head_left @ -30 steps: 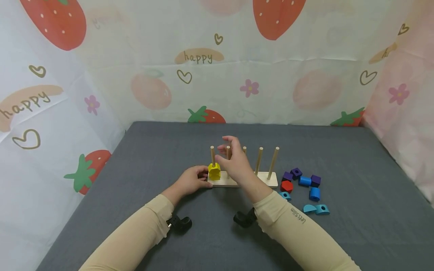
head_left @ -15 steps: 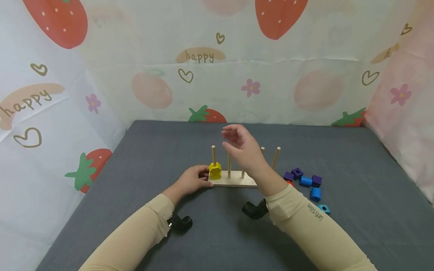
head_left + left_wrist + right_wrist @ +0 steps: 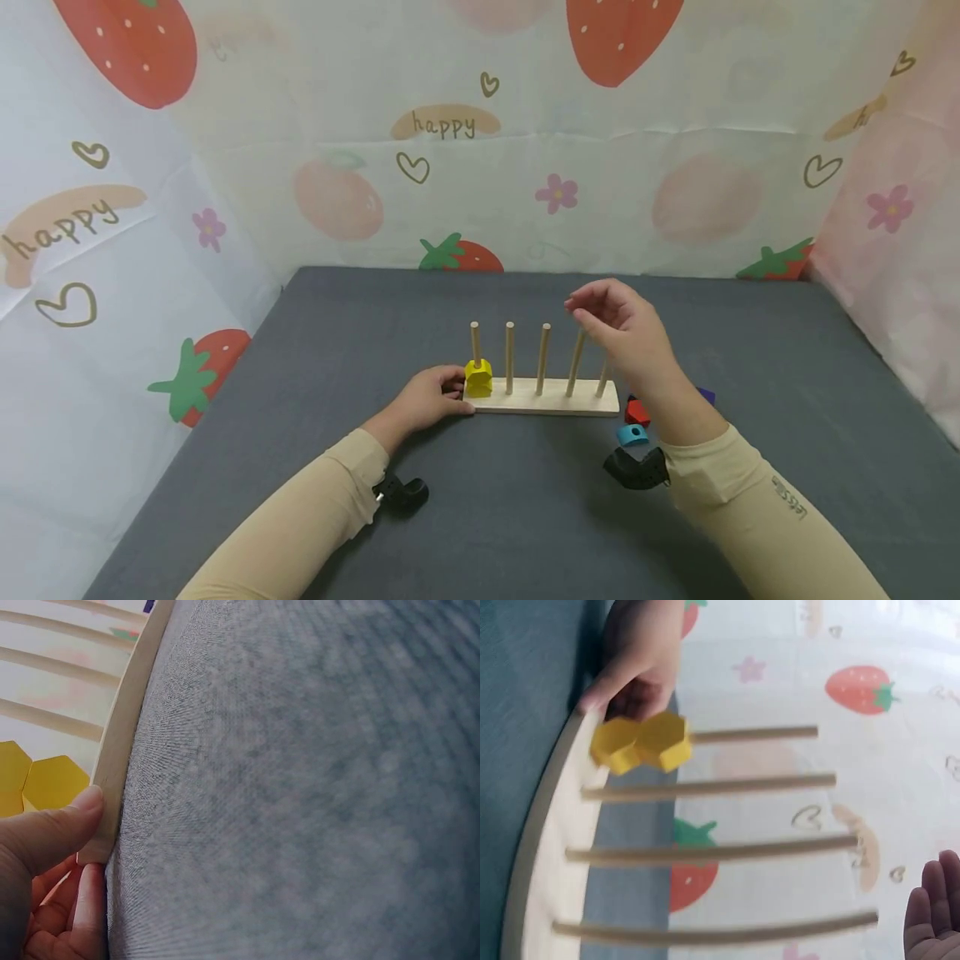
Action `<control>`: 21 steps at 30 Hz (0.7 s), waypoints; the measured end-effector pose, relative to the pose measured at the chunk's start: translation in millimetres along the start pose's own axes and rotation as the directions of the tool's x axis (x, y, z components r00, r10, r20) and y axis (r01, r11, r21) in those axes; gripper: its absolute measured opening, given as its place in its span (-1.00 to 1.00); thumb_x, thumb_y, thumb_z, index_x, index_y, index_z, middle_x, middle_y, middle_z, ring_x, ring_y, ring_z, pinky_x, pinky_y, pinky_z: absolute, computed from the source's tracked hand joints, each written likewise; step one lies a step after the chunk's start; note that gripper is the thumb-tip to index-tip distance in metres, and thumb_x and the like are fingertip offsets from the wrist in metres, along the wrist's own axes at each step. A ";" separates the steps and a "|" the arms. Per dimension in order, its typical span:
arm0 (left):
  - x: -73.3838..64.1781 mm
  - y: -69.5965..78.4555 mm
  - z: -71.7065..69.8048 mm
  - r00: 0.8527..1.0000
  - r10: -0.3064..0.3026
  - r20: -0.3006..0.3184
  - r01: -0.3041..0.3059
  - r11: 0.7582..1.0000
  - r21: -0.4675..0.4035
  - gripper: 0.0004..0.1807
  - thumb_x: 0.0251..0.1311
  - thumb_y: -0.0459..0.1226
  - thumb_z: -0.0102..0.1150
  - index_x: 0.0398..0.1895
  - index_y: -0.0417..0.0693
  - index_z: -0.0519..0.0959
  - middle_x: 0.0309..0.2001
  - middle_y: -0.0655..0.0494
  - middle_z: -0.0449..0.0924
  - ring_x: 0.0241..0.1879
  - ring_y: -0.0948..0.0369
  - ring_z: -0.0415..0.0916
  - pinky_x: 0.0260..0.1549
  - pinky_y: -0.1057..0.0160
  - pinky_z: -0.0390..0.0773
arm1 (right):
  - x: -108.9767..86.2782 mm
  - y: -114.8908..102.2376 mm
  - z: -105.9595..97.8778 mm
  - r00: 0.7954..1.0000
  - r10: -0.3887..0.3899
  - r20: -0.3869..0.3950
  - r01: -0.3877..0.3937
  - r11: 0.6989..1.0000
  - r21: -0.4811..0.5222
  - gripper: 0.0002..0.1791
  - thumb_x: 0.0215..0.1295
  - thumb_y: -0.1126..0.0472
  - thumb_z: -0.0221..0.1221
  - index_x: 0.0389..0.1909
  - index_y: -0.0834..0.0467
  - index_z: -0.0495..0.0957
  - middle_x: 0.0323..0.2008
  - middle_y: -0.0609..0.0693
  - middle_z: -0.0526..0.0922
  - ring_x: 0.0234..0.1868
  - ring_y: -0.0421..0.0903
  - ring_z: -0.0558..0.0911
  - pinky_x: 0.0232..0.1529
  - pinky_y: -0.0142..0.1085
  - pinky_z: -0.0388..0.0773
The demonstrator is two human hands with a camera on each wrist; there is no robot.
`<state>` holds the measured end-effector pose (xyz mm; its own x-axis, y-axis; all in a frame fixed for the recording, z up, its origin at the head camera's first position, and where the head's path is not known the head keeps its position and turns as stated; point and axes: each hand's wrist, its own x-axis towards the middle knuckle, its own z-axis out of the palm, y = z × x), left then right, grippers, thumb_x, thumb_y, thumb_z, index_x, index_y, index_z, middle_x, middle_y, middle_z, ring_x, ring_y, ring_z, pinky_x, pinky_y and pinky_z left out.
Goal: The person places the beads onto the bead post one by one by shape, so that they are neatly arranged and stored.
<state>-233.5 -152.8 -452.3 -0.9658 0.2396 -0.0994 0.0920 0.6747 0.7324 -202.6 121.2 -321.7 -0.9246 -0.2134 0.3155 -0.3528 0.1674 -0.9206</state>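
My left hand (image 3: pixel 427 396) holds the left end of a wooden peg stand (image 3: pixel 543 400), with its thumb on the edge of the base in the left wrist view. Several upright pegs rise from the base. Two yellow hexagonal blocks (image 3: pixel 664 742) sit one against the other, low on the leftmost peg by that hand. Over the stand's right end hovers my right hand (image 3: pixel 630 333), fingers loosely bent and nothing in them; it covers part of the two right pegs. In the right wrist view only its fingers (image 3: pixel 921 911) show, at the right edge.
Loose blocks lie right of the stand: a red one (image 3: pixel 637 412), a light-blue arched one (image 3: pixel 632 434) and a purple one (image 3: pixel 707 395), partly behind my right forearm. A black camera (image 3: pixel 637 469) hangs under the right wrist. A printed cloth backdrop (image 3: pixel 480 183) stands behind the grey table.
My right hand has drawn away from the left pegs, first up, then rightward over the right pegs. Its forearm now hides more of the loose blocks. The left hand stays at the stand.
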 end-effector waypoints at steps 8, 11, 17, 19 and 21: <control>2.3 -1.7 1.5 1.000 0.013 0.000 -0.013 1.000 -0.018 -0.49 -0.11 -0.21 0.41 0.00 -0.03 0.53 -0.13 0.15 0.52 -0.13 0.25 0.45 -0.09 0.28 0.49 | -18.4 19.5 -32.9 0.994 0.014 -0.111 -0.029 0.991 -0.134 -0.74 0.32 0.18 0.05 -0.10 0.28 0.43 -0.16 0.10 0.53 -0.11 -0.12 0.51 -0.09 -0.51 0.42; 2.6 -2.7 1.6 1.000 0.011 0.006 -0.011 1.000 -0.017 -0.48 -0.11 -0.20 0.41 0.01 -0.02 0.52 -0.13 0.16 0.53 -0.13 0.25 0.45 -0.08 0.29 0.49 | -23.0 30.1 -42.3 0.991 0.039 -0.130 -0.060 0.985 -0.160 -0.73 0.33 0.15 0.04 -0.10 0.28 0.43 -0.17 0.11 0.52 -0.12 -0.13 0.51 -0.09 -0.53 0.41; 2.3 -2.8 1.0 1.000 0.003 0.002 -0.003 1.000 -0.014 -0.48 -0.12 -0.21 0.42 0.01 -0.02 0.52 -0.13 0.15 0.53 -0.13 0.24 0.46 -0.08 0.27 0.48 | -28.7 59.7 -53.7 0.977 0.145 -0.157 -0.178 0.958 -0.223 -0.68 0.36 0.09 -0.01 -0.10 0.28 0.43 -0.15 0.11 0.52 -0.14 -0.27 0.51 -0.05 -0.45 0.43; 2.4 -2.8 0.9 1.000 0.007 0.003 -0.007 1.000 -0.012 -0.48 -0.12 -0.21 0.41 0.01 -0.02 0.52 -0.13 0.15 0.53 -0.13 0.24 0.46 -0.08 0.27 0.49 | -30.0 68.8 -57.2 0.967 0.194 -0.166 -0.229 0.946 -0.230 -0.67 0.37 0.07 -0.02 -0.10 0.28 0.43 -0.13 0.13 0.52 -0.15 -0.31 0.51 0.02 -0.34 0.43; 2.2 -2.6 0.9 1.000 0.012 0.006 -0.012 1.000 -0.011 -0.48 -0.11 -0.21 0.41 0.01 -0.03 0.52 -0.13 0.15 0.53 -0.13 0.24 0.46 -0.08 0.28 0.49 | -31.5 76.2 -60.4 0.956 0.241 -0.166 -0.275 0.934 -0.228 -0.65 0.37 0.07 -0.03 -0.10 0.29 0.42 -0.12 0.17 0.52 -0.16 -0.27 0.53 0.06 -0.22 0.42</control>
<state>-235.6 -153.4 -455.0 -0.9632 0.2518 -0.0942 0.1012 0.6642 0.7407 -209.1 198.9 -387.9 -0.9930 -0.0041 0.1183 -0.1083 0.4345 -0.8941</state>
